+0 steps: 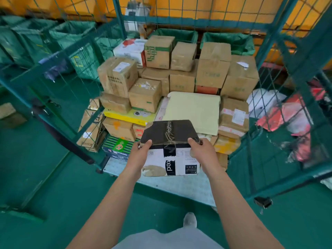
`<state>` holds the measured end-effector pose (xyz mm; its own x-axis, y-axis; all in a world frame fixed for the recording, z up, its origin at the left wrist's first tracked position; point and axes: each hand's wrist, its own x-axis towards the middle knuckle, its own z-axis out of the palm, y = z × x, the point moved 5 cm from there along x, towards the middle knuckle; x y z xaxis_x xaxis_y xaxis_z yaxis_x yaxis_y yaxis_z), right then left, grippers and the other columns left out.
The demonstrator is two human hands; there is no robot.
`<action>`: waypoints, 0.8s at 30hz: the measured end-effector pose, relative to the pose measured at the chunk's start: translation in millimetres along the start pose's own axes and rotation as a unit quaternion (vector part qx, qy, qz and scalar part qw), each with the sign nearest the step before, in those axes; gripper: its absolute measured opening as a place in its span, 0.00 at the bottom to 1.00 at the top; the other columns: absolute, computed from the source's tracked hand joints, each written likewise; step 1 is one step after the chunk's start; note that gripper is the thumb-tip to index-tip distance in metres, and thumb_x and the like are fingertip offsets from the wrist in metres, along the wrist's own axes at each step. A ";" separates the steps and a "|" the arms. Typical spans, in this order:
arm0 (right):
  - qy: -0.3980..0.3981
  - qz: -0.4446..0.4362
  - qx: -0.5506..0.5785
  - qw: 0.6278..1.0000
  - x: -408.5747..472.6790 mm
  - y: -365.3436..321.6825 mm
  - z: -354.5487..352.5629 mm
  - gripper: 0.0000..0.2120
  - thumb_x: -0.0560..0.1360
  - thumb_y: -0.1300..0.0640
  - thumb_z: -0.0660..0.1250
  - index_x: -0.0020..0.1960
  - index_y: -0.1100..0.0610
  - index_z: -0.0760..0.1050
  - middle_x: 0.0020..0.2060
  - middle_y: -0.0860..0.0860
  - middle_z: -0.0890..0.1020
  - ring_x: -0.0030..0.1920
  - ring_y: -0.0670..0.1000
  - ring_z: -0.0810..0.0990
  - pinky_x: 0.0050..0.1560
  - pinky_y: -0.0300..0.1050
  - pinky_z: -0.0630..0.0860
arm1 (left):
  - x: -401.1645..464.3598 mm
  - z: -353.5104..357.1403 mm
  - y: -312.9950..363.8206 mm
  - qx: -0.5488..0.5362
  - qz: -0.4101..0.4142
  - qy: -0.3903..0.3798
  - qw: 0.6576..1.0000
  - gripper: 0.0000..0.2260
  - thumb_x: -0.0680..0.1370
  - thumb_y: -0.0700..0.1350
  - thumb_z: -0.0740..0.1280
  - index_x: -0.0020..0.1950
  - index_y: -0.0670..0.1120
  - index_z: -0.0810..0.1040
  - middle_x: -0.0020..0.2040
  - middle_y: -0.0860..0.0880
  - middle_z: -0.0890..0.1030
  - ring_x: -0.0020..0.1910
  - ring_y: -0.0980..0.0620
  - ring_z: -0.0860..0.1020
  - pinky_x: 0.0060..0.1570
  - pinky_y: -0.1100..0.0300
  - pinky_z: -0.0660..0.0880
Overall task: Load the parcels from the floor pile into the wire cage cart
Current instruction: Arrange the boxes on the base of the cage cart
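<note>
Black-and-white box [171, 150] held at the open front of the wire cage cart [294, 83], above the bare metal floor [179, 186] of the cart. Left hand [142, 152] clamped on the left edge, thumb over the dark lid; right hand [201, 151] clamped on the right edge, thumb likewise on top. Box tied with thin string, lid edge torn at the near left corner.

Best kept level, grip on both sides held until the base is seated. Likely spots: the bare floor strip in front, or flat on the pale yellow flat box [194, 112] just beyond. Judged safer low than perched, since the brown cartons [213, 72] behind are stacked high and unevenly.

In the way: green printed box [118, 146] low at left, small cartons at right near the cage side. Open cage door [59, 83] swung out at left. Green sacks [71, 36] beyond, red and white bags [287, 114] outside the right mesh. Own shoe [190, 219] close to the cart lip.
</note>
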<state>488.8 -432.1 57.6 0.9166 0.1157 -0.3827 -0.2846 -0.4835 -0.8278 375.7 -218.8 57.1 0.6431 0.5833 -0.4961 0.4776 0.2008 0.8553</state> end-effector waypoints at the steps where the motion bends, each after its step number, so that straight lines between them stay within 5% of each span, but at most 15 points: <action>1: -0.006 -0.005 -0.011 1.000 20.2 -8.7 -8.1 0.14 0.80 0.42 0.65 0.46 0.53 0.74 0.42 0.51 0.81 0.44 0.54 0.80 0.44 0.49 0.73 | 9.6 11.9 13.2 0.006 0.010 0.011 1.000 0.31 0.83 0.56 0.66 0.82 0.50 0.59 0.79 0.49 0.65 0.76 0.47 0.66 0.69 0.48 0.65; 5: -0.025 -0.036 -0.035 0.998 73.8 -33.5 -22.8 0.14 0.81 0.44 0.63 0.53 0.54 0.78 0.47 0.52 0.82 0.48 0.55 0.81 0.51 0.52 0.76 | 34.6 39.2 45.9 0.035 0.021 0.029 0.999 0.25 0.85 0.53 0.63 0.81 0.49 0.63 0.78 0.49 0.67 0.76 0.46 0.67 0.69 0.49 0.65; 18: -0.063 -0.082 -0.023 0.994 178.7 -90.5 13.7 0.13 0.84 0.48 0.60 0.65 0.46 0.78 0.50 0.49 0.82 0.49 0.52 0.78 0.50 0.48 0.74 | 137.6 44.1 102.9 0.012 0.016 0.039 0.999 0.16 0.86 0.43 0.59 0.73 0.53 0.72 0.64 0.54 0.75 0.62 0.51 0.71 0.59 0.54 0.65; 24: -0.042 -0.066 0.012 0.997 229.1 -119.8 58.9 0.09 0.84 0.47 0.60 0.61 0.39 0.76 0.48 0.44 0.80 0.49 0.48 0.79 0.56 0.53 0.77 | 220.2 25.8 134.0 0.019 0.030 0.031 0.999 0.17 0.85 0.42 0.59 0.70 0.58 0.73 0.60 0.56 0.76 0.60 0.51 0.72 0.58 0.54 0.67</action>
<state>716.4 -296.6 44.9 0.9200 0.2496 -0.3022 -0.1708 -0.4386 -0.8823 596.7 -83.7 58.7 0.6342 0.6410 -0.4323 0.4619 0.1342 0.8767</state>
